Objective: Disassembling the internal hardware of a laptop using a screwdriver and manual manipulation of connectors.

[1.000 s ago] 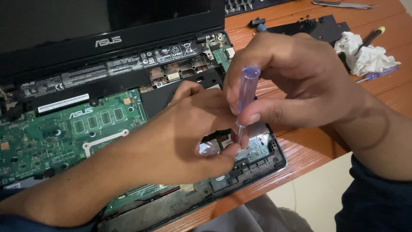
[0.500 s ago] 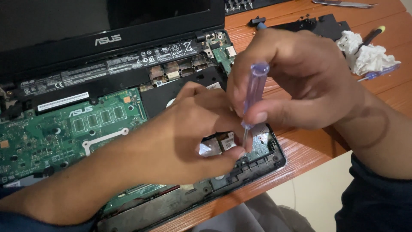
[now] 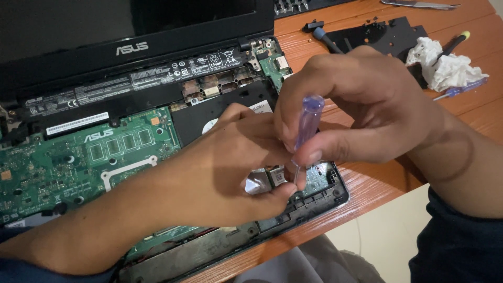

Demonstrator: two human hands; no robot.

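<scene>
- One screwdriver (image 3: 308, 121) with a clear purple handle stands upright over the near right corner of one opened laptop (image 3: 157, 157), pinched between thumb and fingers of the right hand (image 3: 361, 110).
- The left hand (image 3: 236, 167), fingers curled together, presses a small board at the tip and hides the spot.
- Behind on the wooden table (image 3: 367, 183): one crumpled white tissue (image 3: 445, 65), two more screwdrivers, one black plate.

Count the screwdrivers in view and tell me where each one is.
4, it seems: a clear purple screwdriver in the right hand; a small blue one beside the crumpled tissue; a yellow-tipped one behind it; a blue-handled one near the black panel. Others may be hidden.
</scene>
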